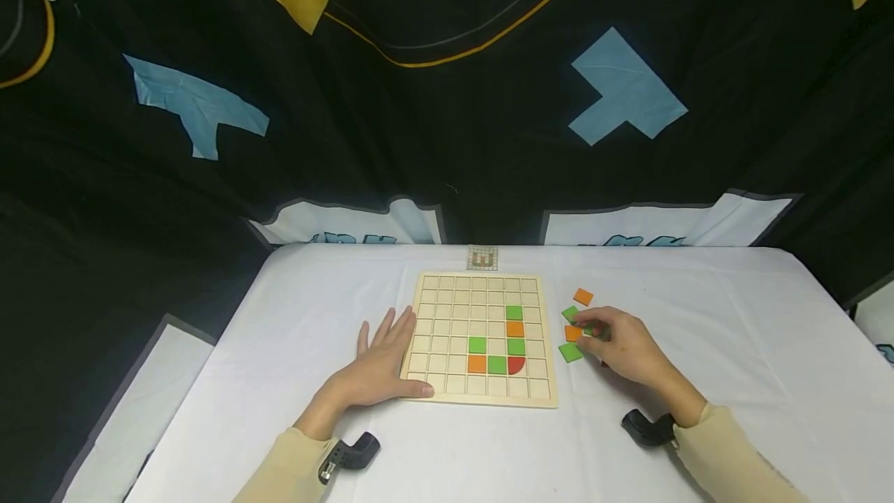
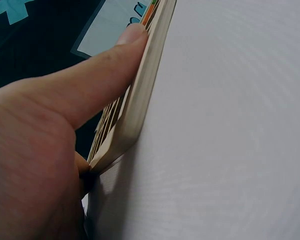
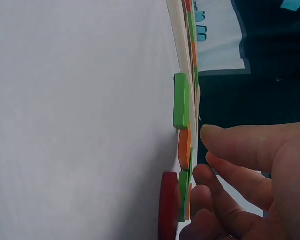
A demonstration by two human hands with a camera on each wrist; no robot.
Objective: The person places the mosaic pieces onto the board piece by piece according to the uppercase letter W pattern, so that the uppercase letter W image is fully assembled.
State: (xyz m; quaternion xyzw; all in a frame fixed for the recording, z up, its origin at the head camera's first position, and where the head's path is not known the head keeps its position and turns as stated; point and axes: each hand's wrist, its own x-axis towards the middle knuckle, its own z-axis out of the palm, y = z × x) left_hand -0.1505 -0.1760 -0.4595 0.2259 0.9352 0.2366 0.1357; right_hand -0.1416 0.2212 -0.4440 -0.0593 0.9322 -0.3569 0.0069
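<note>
A wooden grid board [image 1: 489, 400] lies on the white table. My left hand [image 1: 380, 373] rests at its left edge with fingers spread, the thumb lying over the near left corner. Green and orange square tiles and a red rounded tile [image 1: 516, 365] sit in the board's cells. To the right, my right hand [image 1: 625, 348] is over loose tiles, with thumb and fingers loosely bent and nothing visible between them. Around its fingertips are a green tile [image 1: 570, 352], an orange tile [image 1: 573, 334] and another green tile [image 1: 570, 314]. A red tile [image 3: 168, 207] shows below the hand.
A farther loose orange tile [image 1: 583, 296] lies behind the others. Beyond the board's far edge is a small card [image 1: 482, 258] with a grid pattern. A dark printed curtain [image 1: 447, 138] hangs behind the table.
</note>
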